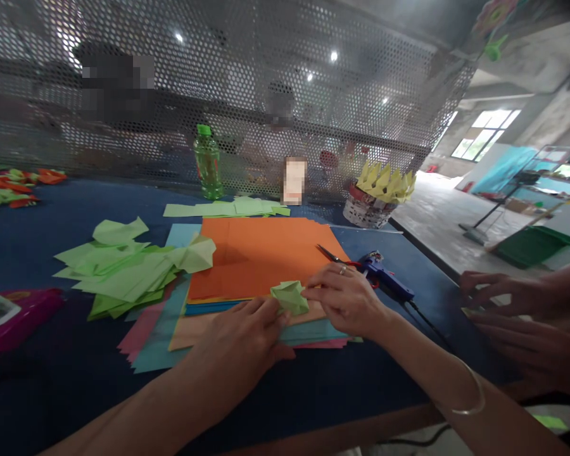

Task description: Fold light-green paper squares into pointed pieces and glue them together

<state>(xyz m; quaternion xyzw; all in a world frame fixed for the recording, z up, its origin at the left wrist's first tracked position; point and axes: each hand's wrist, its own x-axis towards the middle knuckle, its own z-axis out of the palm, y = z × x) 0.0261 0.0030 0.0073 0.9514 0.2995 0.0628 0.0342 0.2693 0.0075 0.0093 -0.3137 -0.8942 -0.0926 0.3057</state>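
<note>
A small folded piece of light green paper (pixel 292 296) is between my two hands, over the front of a stack of coloured paper topped by orange sheets (pixel 261 256). My left hand (pixel 247 332) has its fingers closed on the paper's lower left side. At its right edge, the fingertips of my right hand (pixel 349 297) pinch it. Just beyond my right hand lie scissors (pixel 331 253) with red handles, partly hidden, and a blue glue gun (pixel 387 278). A loose heap of light green paper pieces (pixel 118 269) lies left of the stack.
Behind the stack are green paper strips (pixel 228 208), a green-capped bottle (pixel 208 164) and a basket with yellow folded points (pixel 380 196). A perforated metal screen (pixel 247 82) rises at the back. Another person's hands (pixel 517 310) are at the right. A magenta object (pixel 28 316) lies left.
</note>
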